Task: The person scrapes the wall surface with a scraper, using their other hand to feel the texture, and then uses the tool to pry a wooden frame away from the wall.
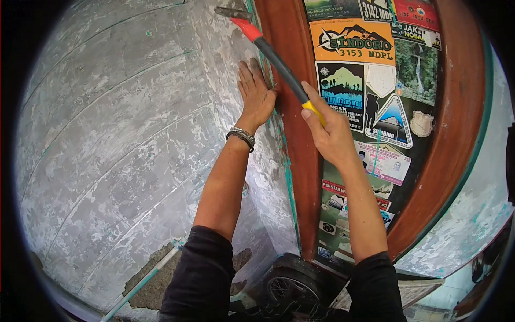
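Note:
My left hand point(256, 97) lies flat against the mottled grey wall point(236, 32), fingers stretched upward, right beside the brown wooden frame point(300, 161). A metal bracelet point(241, 138) circles that wrist. My right hand point(328, 126) is closed around the yellow lower end of a long-handled scraper point(280, 67). Its black shaft slants up to the left across the wooden frame. At the top, a red neck carries a flat metal blade point(230, 12), which overlaps the wall above my left fingers.
Behind my right hand is a dark panel covered with stickers, among them an orange one point(351, 43). A spoked wheel point(292, 284) stands low at the wall's foot. A thin pale pipe point(142, 279) runs past broken plaster point(155, 287) at lower left.

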`<act>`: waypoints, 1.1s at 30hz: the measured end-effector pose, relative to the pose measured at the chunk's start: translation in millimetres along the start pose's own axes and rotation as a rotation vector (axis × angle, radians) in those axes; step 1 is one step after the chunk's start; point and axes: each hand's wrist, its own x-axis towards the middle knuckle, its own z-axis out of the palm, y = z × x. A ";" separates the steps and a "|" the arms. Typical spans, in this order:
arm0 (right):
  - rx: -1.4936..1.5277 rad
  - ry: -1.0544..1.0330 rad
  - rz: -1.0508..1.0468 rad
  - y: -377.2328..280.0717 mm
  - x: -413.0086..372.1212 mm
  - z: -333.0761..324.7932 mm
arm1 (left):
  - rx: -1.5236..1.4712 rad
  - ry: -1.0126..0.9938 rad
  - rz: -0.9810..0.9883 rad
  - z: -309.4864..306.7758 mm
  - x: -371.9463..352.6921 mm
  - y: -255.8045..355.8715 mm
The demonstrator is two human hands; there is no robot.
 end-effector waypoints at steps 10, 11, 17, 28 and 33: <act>0.011 -0.030 0.093 -12.1 36.9 7.4 | -0.013 -0.018 0.036 -4.2 -2.3 -0.4; -0.007 0.030 -0.015 -4.0 39.4 11.6 | -0.012 -0.014 0.039 -3.2 -2.5 -0.6; -0.050 0.048 -0.031 -25.7 94.3 6.6 | -0.015 -0.028 0.009 -2.2 -2.8 1.8; -0.033 0.021 0.012 -27.5 84.7 -2.2 | -0.017 -0.019 0.031 -2.5 -3.0 -0.7; -0.141 0.038 -0.025 -39.8 136.1 0.1 | -0.037 -0.025 0.009 -3.1 -4.1 1.5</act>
